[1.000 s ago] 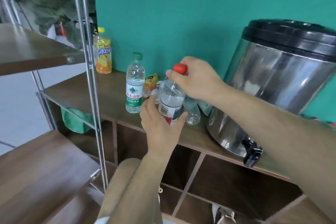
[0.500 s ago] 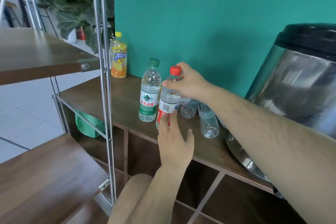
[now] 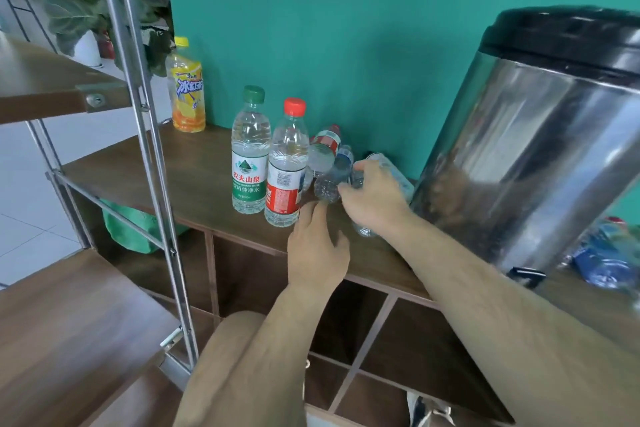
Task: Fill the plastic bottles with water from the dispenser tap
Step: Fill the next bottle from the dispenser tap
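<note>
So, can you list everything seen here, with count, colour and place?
green-capped water bottle: one, clear with green label, upright on the shelf
red-capped water bottle: one, clear with red label, upright, beside the green-capped one
yellow drink bottle: one, yellow, upright, back left of shelf
lying clear bottles: several, count unclear, heaped by the wall
dispenser: one, steel with black lid, right end of shelf
tap: one, black, at the dispenser's base
shelf: one, brown, along the wall
metal rack: one, silver, left
green bag: one, green, below the shelf, left
blue-labelled bottles: blurred, count unclear, right of dispenser
left hand: one, open, fingertips near red-capped bottle's base
right hand: one, curled over a lying clear bottle
</note>
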### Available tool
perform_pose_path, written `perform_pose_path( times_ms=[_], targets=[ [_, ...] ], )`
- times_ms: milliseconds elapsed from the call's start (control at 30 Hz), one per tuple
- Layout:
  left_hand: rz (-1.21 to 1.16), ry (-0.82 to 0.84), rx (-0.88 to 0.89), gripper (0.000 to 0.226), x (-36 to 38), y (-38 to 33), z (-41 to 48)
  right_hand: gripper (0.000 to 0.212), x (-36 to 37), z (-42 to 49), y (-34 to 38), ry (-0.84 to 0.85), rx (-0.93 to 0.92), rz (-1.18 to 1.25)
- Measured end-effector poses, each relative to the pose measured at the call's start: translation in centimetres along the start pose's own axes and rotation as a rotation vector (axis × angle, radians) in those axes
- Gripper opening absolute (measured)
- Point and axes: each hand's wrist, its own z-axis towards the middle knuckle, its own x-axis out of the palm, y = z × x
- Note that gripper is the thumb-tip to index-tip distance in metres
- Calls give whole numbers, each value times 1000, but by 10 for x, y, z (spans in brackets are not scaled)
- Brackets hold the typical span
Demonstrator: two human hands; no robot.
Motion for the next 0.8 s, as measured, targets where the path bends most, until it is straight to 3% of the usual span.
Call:
perform_pose_path(
  times_ms=[100,267,600,800],
  targets=[
    [-2,90,44,62,5,-1,-3,59,11,-15,-23,62,82,-257],
    [-6,134,56,59,7,1,-4,52,19,-16,-25,115,105,-390],
    [-150,108,-3,38,-1,-1,-5,43,25,-57,-24,-17,88,-291],
    [-424,226,-180,15,2,-17,-24,57,31,-146,-48,-181,-12,-127]
  ],
)
